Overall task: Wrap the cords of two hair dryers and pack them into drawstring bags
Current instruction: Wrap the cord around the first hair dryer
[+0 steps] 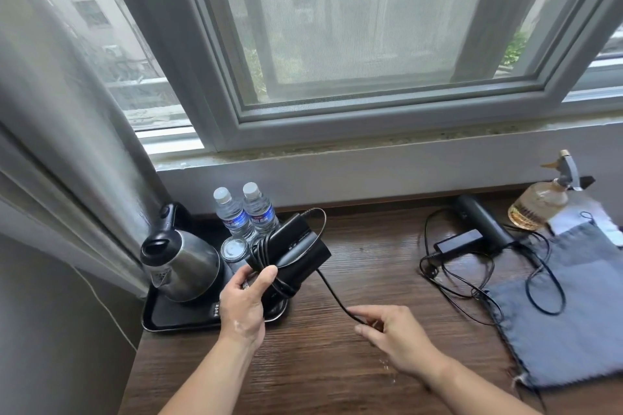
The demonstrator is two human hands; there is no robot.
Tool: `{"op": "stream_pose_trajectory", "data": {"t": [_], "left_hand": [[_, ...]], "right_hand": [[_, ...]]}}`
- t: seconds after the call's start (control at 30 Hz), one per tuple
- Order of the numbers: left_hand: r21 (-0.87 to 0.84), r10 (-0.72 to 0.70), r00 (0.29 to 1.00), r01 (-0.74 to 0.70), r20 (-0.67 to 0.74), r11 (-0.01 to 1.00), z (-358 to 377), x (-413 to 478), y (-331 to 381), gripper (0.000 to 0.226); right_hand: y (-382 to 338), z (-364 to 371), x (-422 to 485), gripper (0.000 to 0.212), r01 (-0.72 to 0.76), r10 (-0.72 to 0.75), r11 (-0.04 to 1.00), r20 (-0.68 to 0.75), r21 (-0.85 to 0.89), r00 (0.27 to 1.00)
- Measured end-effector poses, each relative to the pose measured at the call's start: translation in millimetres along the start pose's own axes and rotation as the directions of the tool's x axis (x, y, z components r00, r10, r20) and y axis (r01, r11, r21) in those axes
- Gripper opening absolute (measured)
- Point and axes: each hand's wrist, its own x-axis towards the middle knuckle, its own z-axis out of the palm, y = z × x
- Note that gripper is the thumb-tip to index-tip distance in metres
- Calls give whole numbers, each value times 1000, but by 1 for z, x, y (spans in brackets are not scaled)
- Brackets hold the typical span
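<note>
My left hand (246,300) grips a folded black hair dryer (296,249) above the desk's left side, with several loops of its black cord wound around the body. The free end of that cord (333,293) runs down to my right hand (394,330), which pinches it near the desk's middle. A second black hair dryer (482,222) lies at the back right with its cord (455,276) loose and tangled on the wood. A grey drawstring bag (573,313) lies flat at the right, its black drawstring looped on top.
A black tray (175,320) at the left holds a steel kettle (182,263), two water bottles (246,216) and a glass. A glass spray bottle (542,199) stands at the back right. The wooden desk (337,374) meets a window sill; a curtain hangs left.
</note>
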Motion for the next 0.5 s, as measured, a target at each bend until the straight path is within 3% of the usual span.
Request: {"op": "stream_pose_trajectory", "data": {"t": [0.13, 0.37, 0.5], "left_hand": [[57, 33, 997, -28, -72, 998, 2, 4, -4, 61], [257, 108, 983, -67, -147, 964, 0, 7, -3, 83], [383, 154, 983, -104, -102, 918, -1, 6, -4, 42]], "right_hand": [[-4, 3, 0, 39, 2, -2, 1000, -15, 23, 1000], [-22, -3, -7, 20, 38, -37, 999, 52, -14, 998], [-37, -9, -9, 13, 79, -70, 992, 95, -103, 993]]}}
